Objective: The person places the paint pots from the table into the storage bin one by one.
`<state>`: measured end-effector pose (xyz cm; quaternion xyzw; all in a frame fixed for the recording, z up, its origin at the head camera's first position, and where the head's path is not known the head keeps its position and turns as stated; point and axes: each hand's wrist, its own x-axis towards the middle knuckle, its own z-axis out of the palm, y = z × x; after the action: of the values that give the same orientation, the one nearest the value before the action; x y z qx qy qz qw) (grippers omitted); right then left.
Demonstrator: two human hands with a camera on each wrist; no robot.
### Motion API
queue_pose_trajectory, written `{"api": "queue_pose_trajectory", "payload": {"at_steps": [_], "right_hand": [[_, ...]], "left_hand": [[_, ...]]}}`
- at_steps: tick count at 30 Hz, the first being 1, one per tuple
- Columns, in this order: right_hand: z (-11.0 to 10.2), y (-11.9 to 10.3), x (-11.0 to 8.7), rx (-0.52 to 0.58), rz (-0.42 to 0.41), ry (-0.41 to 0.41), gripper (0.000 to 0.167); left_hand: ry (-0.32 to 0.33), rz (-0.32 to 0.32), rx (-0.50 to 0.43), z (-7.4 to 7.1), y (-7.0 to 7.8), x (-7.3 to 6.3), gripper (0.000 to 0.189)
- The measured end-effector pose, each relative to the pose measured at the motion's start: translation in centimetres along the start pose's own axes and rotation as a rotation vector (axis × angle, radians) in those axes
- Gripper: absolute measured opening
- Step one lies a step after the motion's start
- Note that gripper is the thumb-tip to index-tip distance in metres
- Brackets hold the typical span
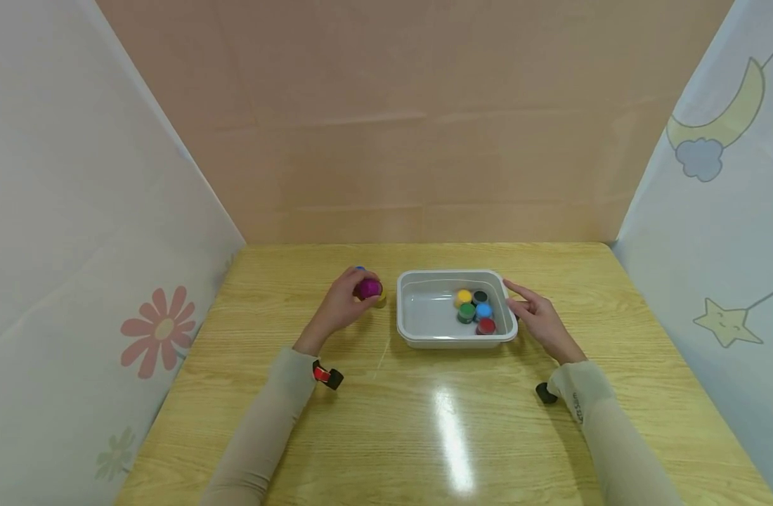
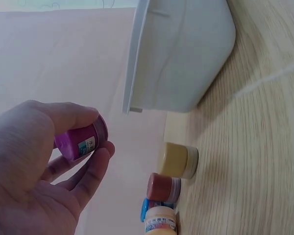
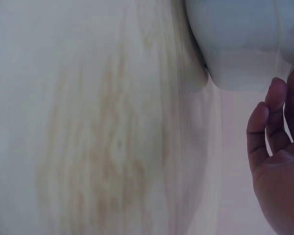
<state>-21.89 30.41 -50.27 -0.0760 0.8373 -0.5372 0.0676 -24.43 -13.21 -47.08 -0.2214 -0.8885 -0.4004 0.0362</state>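
In the head view, my left hand (image 1: 344, 301) pinches a purple paint jar (image 1: 370, 288) above the table, left of the white plastic tray (image 1: 407, 339). The left wrist view shows the purple jar (image 2: 81, 142) lying sideways between thumb and fingers, its label visible. Below it stand a yellow jar (image 2: 174, 160), a brown jar (image 2: 161, 187), a blue one (image 2: 145, 209) and a pale orange one (image 2: 160, 221). My right hand (image 1: 541, 322) touches the tray's right side with fingers fairly straight. Inside the tray, toward the right, are yellow (image 1: 464, 298), green (image 1: 466, 313), black, blue and red (image 1: 485, 326) jars.
The wooden table (image 1: 386, 436) meets a plain backdrop (image 1: 424, 140) behind. Patterned sheets hang at the left (image 1: 76, 211) and right (image 1: 696, 232) sides. Dark straps with small devices (image 1: 328, 376) sit at both wrists.
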Motion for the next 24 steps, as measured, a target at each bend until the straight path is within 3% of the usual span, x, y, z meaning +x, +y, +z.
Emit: {"api": "queue_pose_trajectory", "payload": {"at_steps": [14, 24], "right_hand": [[0.1, -0.1, -0.1, 0.005, -0.003, 0.005, 0.058], [0.0, -0.1, -0.1, 0.006, -0.013, 0.001, 0.059]], "left_hand": [[0.022, 0.032, -0.056, 0.5, 1.3, 0.3, 0.033], [-0.018, 0.069, -0.106, 1.4, 2.8, 0.6, 0.033]]}}
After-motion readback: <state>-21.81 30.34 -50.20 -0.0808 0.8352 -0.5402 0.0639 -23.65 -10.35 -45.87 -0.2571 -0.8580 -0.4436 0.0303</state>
